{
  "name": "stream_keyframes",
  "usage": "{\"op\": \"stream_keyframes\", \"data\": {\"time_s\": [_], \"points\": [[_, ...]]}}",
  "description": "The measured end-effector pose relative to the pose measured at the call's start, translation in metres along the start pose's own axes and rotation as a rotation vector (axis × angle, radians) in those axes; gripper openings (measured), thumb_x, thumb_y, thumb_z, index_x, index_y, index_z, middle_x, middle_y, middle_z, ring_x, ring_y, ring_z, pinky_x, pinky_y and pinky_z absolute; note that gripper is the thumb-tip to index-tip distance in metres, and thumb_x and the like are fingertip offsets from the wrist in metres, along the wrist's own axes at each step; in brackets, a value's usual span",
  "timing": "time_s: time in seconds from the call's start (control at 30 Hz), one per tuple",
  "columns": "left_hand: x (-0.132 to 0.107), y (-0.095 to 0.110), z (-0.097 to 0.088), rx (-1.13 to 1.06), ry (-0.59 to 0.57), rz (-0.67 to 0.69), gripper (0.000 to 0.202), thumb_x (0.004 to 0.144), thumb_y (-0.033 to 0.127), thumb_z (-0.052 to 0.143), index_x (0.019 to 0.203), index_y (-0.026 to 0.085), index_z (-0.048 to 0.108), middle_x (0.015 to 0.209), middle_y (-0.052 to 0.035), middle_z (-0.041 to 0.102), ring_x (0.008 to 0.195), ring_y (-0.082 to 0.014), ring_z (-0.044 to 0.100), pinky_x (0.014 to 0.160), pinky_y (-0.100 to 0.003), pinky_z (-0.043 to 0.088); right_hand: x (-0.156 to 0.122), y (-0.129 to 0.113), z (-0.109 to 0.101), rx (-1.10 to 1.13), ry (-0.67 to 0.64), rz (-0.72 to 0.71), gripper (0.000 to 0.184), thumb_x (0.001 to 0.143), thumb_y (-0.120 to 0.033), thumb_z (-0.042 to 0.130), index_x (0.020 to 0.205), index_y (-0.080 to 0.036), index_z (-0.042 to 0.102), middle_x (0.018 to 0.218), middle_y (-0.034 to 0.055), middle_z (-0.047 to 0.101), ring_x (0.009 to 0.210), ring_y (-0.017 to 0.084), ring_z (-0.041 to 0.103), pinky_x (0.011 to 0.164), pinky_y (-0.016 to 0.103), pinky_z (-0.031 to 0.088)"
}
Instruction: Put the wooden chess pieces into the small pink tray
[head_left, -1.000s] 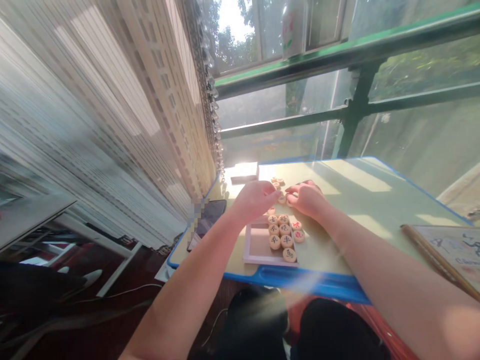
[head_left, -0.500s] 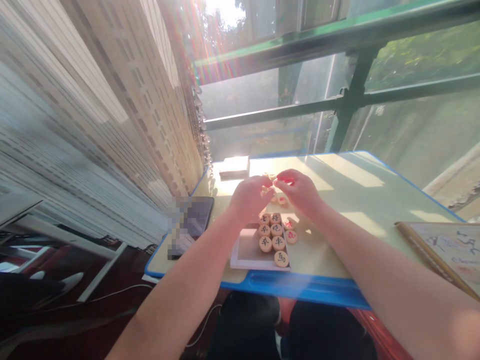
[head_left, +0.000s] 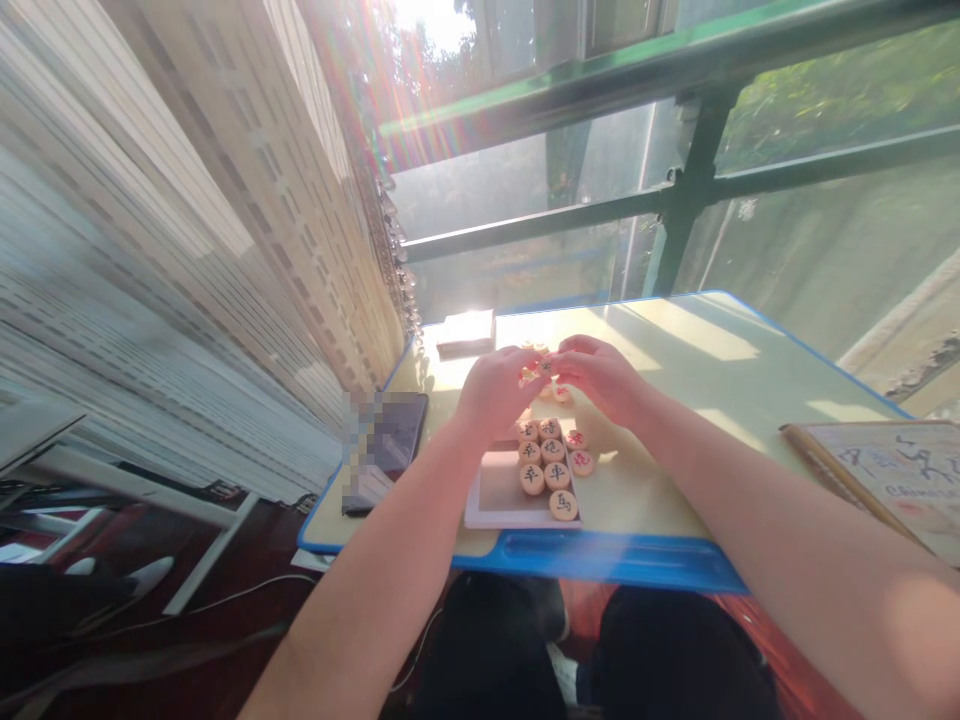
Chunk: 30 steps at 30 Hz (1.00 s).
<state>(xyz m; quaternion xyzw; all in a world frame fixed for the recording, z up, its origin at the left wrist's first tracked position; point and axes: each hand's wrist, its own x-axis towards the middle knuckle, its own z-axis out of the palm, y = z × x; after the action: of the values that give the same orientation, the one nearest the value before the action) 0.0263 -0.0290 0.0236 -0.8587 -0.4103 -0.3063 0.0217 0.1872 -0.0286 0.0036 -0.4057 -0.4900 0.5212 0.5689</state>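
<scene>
A round wooden Chinese chess piece (head_left: 546,367) with a dark character stands between the fingertips of both hands, above the far middle of the table. My right hand (head_left: 596,375) pinches it from the right. My left hand (head_left: 495,390) is curled just beside it, thumb and fingers bent together; what they hold is hidden. Below the hands, several black-lettered pieces (head_left: 532,479) sit in two columns in a shallow open box (head_left: 499,515). Two red-lettered pieces (head_left: 581,462) lie along the box's right side. More loose pieces (head_left: 562,393) are partly hidden under my hands.
A white box or stack (head_left: 466,333) stands at the table's back left. A dark tablet-like device (head_left: 401,425), partly pixelated, lies at the left edge. On the right rests a wood-edged board (head_left: 870,470) with writing. Pleated blinds (head_left: 225,200) hang at left, beside a green-framed window.
My fingertips have come closer together, and a dark-lettered piece now shows between them. The pieces in the box have stayed put; the view has shifted slightly.
</scene>
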Motion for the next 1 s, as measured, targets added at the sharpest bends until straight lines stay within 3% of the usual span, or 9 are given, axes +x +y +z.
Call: {"op": "stream_keyframes", "data": {"time_s": [0.2, 0.43, 0.6, 0.8, 1.0], "points": [[0.001, 0.001, -0.002, -0.006, 0.016, -0.051, 0.020, 0.078, 0.034, 0.062, 0.090, 0.019, 0.067, 0.085, -0.0037, 0.069, 0.073, -0.0157, 0.061, 0.068, -0.028, 0.047, 0.002, -0.002, -0.001, -0.005, -0.024, 0.028, 0.011, 0.058, -0.016, 0.062, 0.068, -0.018, 0.061, 0.064, -0.0004, 0.061, 0.063, 0.013, 0.057, 0.060, 0.028, 0.044], [0.000, 0.004, -0.010, -0.077, 0.026, 0.007, 0.028, 0.077, 0.022, 0.064, 0.105, 0.019, 0.065, 0.085, -0.0024, 0.067, 0.069, -0.0113, 0.060, 0.068, -0.024, 0.048, -0.007, -0.011, 0.003, 0.009, -0.066, -0.008, 0.015, 0.060, -0.023, 0.071, 0.071, -0.017, 0.063, 0.067, 0.0000, 0.061, 0.063, 0.011, 0.055, 0.064, 0.028, 0.045], [0.000, 0.004, -0.018, -0.080, 0.041, 0.039, 0.026, 0.077, 0.023, 0.065, 0.103, 0.019, 0.067, 0.081, -0.0013, 0.067, 0.066, -0.0102, 0.060, 0.067, -0.023, 0.049, -0.008, -0.014, 0.003, 0.006, -0.087, -0.016, 0.019, 0.060, -0.027, 0.074, 0.072, -0.017, 0.063, 0.068, -0.0001, 0.062, 0.064, 0.011, 0.055, 0.063, 0.027, 0.045], [0.001, 0.000, -0.015, -0.046, 0.107, 0.066, 0.026, 0.077, 0.025, 0.064, 0.101, 0.016, 0.066, 0.079, -0.0014, 0.067, 0.065, -0.0099, 0.060, 0.067, -0.024, 0.050, -0.007, -0.011, 0.003, -0.053, -0.126, 0.026, 0.029, 0.064, -0.038, 0.074, 0.082, -0.015, 0.067, 0.077, 0.0053, 0.065, 0.067, 0.012, 0.054, 0.062, 0.028, 0.043], [-0.002, 0.001, -0.013, -0.046, 0.160, 0.092, 0.026, 0.077, 0.020, 0.062, 0.102, 0.016, 0.066, 0.082, -0.0023, 0.070, 0.068, -0.0112, 0.063, 0.069, -0.025, 0.053, -0.008, -0.013, 0.003, -0.045, -0.098, 0.030, 0.032, 0.062, -0.038, 0.076, 0.082, -0.015, 0.067, 0.077, 0.0046, 0.064, 0.066, 0.012, 0.052, 0.061, 0.027, 0.042]]}}
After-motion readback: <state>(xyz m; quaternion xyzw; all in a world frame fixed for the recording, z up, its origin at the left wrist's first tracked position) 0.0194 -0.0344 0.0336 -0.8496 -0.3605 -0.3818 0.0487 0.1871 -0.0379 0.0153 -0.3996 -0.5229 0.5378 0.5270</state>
